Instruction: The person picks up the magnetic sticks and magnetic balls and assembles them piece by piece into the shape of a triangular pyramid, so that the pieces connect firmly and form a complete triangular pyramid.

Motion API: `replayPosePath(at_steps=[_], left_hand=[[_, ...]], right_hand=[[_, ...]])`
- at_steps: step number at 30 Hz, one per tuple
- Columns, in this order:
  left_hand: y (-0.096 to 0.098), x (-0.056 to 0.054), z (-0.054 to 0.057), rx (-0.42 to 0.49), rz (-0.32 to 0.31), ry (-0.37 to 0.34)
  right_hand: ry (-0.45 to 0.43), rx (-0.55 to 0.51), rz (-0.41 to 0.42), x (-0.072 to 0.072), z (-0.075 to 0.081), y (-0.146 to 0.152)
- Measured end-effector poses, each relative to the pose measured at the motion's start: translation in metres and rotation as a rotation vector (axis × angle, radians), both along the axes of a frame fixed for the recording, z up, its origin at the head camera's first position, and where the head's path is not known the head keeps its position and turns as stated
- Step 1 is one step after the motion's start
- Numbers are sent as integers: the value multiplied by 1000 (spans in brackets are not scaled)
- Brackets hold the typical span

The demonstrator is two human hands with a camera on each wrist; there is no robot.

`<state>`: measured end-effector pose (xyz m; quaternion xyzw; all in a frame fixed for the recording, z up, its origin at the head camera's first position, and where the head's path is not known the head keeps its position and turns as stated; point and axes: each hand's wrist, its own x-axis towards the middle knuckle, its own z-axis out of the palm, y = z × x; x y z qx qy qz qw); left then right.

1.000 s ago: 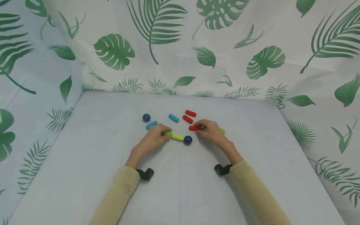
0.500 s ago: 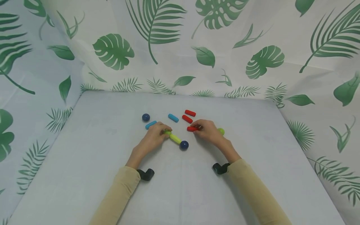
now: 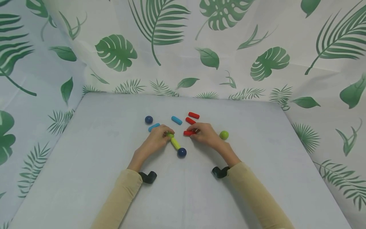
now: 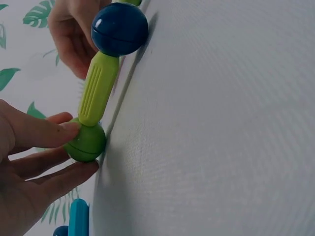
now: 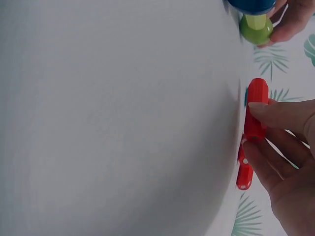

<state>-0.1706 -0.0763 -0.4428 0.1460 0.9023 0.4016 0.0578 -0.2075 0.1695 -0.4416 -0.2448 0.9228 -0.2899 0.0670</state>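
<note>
My left hand (image 3: pixel 156 138) pinches a green ball (image 4: pixel 86 142) between thumb and fingers. A yellow-green ribbed rod (image 4: pixel 98 89) joins that ball to a dark blue ball (image 3: pixel 181 152), which lies nearer me on the table. To the right, my right hand (image 3: pixel 203 134) pinches a red rod (image 5: pixel 256 109) by thumb and fingertips; its free end points left toward the green ball. A gap separates the red rod from the green ball in the head view. Farther back, another red rod (image 3: pixel 190 121) lies just behind the right fingers.
A third red rod (image 3: pixel 193 115) and a light blue rod (image 3: pixel 176 120) lie at the back. Another light blue rod (image 3: pixel 154 127) and a dark blue ball (image 3: pixel 148 120) are beyond the left hand. A loose green ball (image 3: pixel 224 135) sits right of the right hand on the white table (image 3: pixel 183 197).
The joined rod and dark blue ball have swung toward me and left about the pinched green ball. My right hand has carried the red rod left, uncovering the loose green ball.
</note>
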Motion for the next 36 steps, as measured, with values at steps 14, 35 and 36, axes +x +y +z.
replayPosePath(at_steps=[14, 35, 36], left_hand=[[-1, -1, -1, 26, 12, -12], [0, -2, -1, 11, 21, -15], [-1, -2, -1, 9, 23, -19]], right_hand=[[10, 9, 68, -3, -1, -20], [11, -14, 76, -4, 5, -20], [8, -12, 74, -4, 5, -19]])
